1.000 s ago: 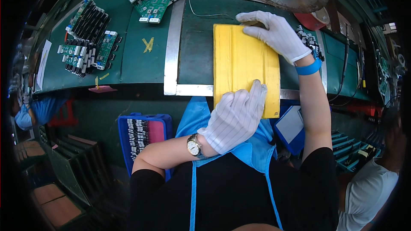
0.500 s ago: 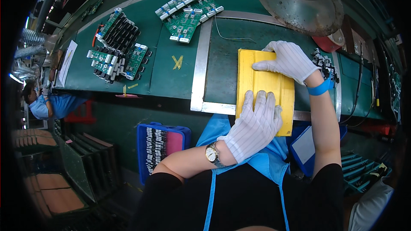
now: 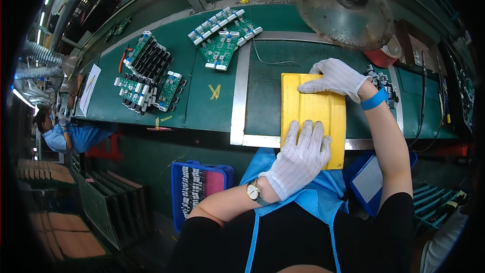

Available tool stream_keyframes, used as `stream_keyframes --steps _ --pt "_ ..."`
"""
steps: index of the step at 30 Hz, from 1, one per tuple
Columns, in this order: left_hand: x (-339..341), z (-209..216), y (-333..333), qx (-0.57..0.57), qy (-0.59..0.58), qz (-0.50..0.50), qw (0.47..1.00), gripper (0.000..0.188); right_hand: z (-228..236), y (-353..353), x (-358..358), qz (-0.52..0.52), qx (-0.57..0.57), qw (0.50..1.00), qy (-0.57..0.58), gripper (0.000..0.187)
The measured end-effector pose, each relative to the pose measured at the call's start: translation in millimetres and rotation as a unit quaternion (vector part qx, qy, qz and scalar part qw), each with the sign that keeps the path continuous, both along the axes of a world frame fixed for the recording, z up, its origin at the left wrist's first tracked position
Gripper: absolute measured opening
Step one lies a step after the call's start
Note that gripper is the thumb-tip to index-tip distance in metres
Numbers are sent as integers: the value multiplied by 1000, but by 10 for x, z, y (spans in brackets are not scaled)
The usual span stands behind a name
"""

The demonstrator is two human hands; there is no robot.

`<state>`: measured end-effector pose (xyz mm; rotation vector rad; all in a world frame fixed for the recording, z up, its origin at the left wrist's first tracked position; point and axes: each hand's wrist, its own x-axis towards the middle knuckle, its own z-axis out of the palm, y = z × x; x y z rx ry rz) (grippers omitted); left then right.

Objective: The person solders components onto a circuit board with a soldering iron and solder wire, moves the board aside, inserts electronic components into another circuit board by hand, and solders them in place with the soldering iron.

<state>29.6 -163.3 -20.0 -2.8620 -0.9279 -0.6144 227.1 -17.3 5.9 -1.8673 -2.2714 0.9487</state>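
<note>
A yellow ribbed panel point(image 3: 323, 114) lies across the near edge of the bench, its lower end overhanging toward my lap. My left hand point(image 3: 302, 159), in a white striped glove, rests on the panel's lower half with fingers stretched out flat. At the top right, my right hand point(image 3: 337, 80), gloved the same way, grips the panel's upper part. Its thumb lies across the face, and its other fingers curl near the top edge, partly hidden.
Green circuit boards point(image 3: 222, 45) lie at the back; more boards with black parts point(image 3: 151, 78) stand left. A metal lamp-like hood point(image 3: 346, 10) hangs back right. Below the bench sit a blue bin point(image 3: 230, 172) of small parts and another blue bin point(image 3: 364, 187). A person point(image 3: 70, 134) works far left.
My view has shifted, so the bench and everything on it appear slightly lower in the picture. Both hands keep their places on the yellow panel.
</note>
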Motion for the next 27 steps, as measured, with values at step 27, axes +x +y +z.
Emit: stream_keyframes --steps 27 --pt "-678 399 871 165 -65 -37 983 43 336 -774 433 141 442 862 204 28"
